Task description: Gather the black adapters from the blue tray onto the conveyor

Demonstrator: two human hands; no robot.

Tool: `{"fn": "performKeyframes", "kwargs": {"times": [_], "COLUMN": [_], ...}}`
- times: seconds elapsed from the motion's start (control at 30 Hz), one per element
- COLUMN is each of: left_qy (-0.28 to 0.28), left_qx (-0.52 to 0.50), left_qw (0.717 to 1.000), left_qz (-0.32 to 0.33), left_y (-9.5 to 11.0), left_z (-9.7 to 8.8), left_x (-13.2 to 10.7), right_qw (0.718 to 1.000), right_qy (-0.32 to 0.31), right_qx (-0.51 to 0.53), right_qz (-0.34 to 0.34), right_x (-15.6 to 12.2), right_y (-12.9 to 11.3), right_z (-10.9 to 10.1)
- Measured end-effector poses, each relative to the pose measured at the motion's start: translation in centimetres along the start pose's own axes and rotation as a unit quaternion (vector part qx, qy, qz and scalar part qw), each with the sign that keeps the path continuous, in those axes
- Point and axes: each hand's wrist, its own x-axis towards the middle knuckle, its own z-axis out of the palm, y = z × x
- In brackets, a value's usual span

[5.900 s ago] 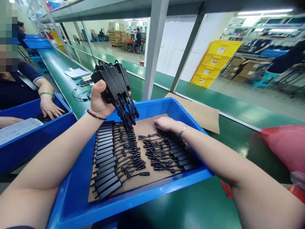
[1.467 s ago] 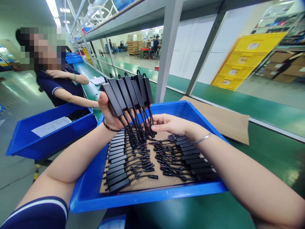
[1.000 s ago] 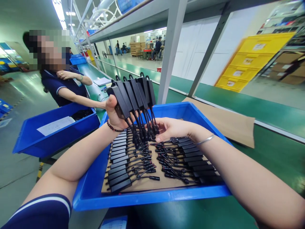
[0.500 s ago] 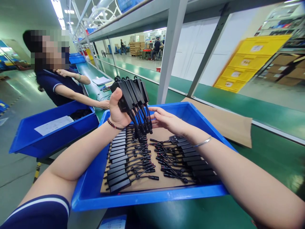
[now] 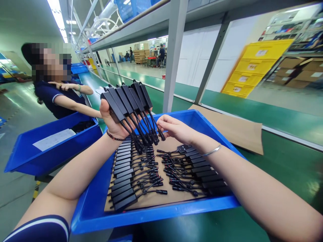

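Observation:
My left hand (image 5: 114,122) is wrapped round a fanned stack of several flat black adapter boxes (image 5: 127,101), held up over the blue bin. Their short black cables (image 5: 147,129) hang down toward my right side. The fingers of my right hand (image 5: 170,127) are drawn together at the outermost cable, its connector end just below the fingertips. Inside the blue bin (image 5: 156,215), matching adapters (image 5: 124,186) lie in a left row and more adapters (image 5: 207,171) in a right row, on a brown cardboard sheet (image 5: 174,198). Their cables point toward the middle.
At the left, a person (image 5: 60,90) leans beside another blue bin (image 5: 27,154) holding a paper and dark items. A cardboard sheet (image 5: 234,129) lies on the green bench (image 5: 285,174). A grey shelf post (image 5: 173,64) rises behind the bin.
My left hand has tilted the adapter stack and moved slightly left, so the boxes fan wider. My right fingers have closed in at the outermost cable. The view has shifted a little.

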Motion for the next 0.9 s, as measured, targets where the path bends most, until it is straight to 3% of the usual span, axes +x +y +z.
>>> {"fn": "performKeyframes", "kwargs": {"times": [0.13, 0.3, 0.53, 0.9], "left_qy": [-0.016, 0.028, 0.018, 0.004], "left_qx": [0.026, 0.063, 0.064, 0.070], "left_qw": [0.999, 0.998, 0.998, 0.997], "left_qz": [0.020, 0.011, 0.002, 0.027], "left_y": [-0.1, -0.1, -0.2, -0.7], "left_z": [0.3, 0.7, 1.0, 0.6], "left_x": [-0.1, -0.3, -0.3, -0.1], "right_qw": [0.999, 0.996, 0.993, 0.994], "right_qy": [-0.031, -0.082, -0.086, -0.105], "right_qx": [-0.018, 0.002, -0.034, -0.039], "right_qz": [-0.026, -0.045, -0.066, -0.008], "right_x": [-0.2, -0.1, 0.0, -0.6], "right_y": [-0.5, -0.3, 0.1, -0.9], "right_z": [0.0, 0.4, 0.2, 0.4]}}
